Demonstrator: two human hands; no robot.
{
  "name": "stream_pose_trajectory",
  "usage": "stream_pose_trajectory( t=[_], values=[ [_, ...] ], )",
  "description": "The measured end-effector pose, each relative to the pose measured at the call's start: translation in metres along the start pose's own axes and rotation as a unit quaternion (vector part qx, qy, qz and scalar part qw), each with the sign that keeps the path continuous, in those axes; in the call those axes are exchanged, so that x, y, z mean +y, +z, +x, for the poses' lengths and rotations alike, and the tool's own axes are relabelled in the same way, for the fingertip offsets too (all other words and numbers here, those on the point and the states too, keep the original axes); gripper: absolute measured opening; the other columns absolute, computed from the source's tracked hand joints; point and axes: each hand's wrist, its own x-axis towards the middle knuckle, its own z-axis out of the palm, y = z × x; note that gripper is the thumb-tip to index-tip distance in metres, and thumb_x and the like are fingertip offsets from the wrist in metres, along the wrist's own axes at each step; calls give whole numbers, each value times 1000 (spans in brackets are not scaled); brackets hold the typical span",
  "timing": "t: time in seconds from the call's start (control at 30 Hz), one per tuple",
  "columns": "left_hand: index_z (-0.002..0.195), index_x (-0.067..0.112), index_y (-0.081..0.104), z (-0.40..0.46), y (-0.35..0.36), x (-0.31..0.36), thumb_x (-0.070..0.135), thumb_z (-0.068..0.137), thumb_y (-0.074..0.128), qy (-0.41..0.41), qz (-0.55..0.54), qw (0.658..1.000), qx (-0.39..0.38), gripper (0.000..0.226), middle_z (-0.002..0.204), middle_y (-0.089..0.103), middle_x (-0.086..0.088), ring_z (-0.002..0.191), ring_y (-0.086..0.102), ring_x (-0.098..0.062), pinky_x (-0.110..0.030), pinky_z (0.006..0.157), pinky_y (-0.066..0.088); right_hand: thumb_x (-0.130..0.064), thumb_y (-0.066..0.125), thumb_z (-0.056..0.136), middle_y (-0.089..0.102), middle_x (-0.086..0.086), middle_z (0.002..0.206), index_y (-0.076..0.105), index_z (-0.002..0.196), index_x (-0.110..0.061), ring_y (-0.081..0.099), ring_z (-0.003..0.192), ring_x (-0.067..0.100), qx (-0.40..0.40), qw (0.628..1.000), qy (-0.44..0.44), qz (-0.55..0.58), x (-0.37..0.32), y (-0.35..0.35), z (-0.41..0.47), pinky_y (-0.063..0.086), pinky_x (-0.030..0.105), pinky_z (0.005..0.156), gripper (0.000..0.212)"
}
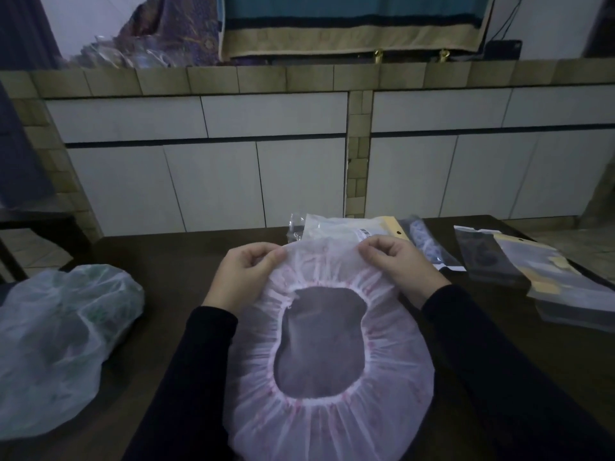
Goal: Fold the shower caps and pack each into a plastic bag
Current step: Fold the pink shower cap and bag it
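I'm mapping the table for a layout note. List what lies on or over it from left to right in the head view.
White plastic bag → left hand → shower cap → right hand → dark packet → yellow-trimmed packets.

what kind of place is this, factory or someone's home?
Most likely a home, not a factory: a dark wooden table against a tiled counter with white cabinet panels, and patterned cloth hanging above. Both hands pinch a shower cap; packaged bags lie on the right.
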Motion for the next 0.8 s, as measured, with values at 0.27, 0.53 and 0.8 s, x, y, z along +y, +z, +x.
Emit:
stream_pose_trajectory(
  t=[0.27,0.53,0.8],
  values=[
    [66,12,62,1,-7,-13,50,90,57,-67,74,994,-48,45,58,51,15,57,46,-2,-24,61,38,-27,54,95,49,1,64,59,70,-6,44,60,9,83,981,-40,-173,12,5,5,38,14,57,33],
    [78,-5,65,-1,-17,-18,41,82,71,-123,99,987,-21,46,64,56,-5,59,48,-13,-28,59,40,-27,49,98,60,7,80,63,86,-6,52,80,20,145,957,5,-253,19,-8,11,35,26,71,28],
    [116,16,64,2,-29,-17,14,90,57,-135,206,969,-3,27,109,65,0,99,60,-16,-28,89,43,-24,62,91,64,1,96,66,100,-12,56,86,11,34,979,80,-183,8,-5,4,44,22,79,16]
  ],
)
